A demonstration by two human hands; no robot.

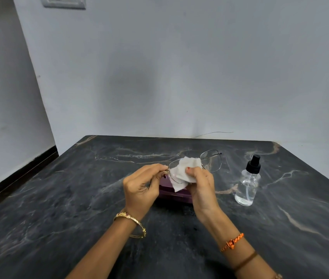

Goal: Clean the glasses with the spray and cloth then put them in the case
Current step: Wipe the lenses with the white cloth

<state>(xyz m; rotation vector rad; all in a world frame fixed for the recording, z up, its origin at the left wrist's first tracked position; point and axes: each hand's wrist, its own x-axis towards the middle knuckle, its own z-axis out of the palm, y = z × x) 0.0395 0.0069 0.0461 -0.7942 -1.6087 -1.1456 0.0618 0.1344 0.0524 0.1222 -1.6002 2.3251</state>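
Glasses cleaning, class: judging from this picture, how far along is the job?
Spraying cannot be confirmed; the spray bottle stands capped, aside. In hand: left hand holds the glasses while right hand wipes one lens with the cloth. Left: the other lens, then the case.

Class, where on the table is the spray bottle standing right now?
In the head view, the spray bottle stands upright on the dark marble table, right of the right hand and untouched.

Spray bottle (248, 182) stands right of case (174, 195) on table (59, 198)
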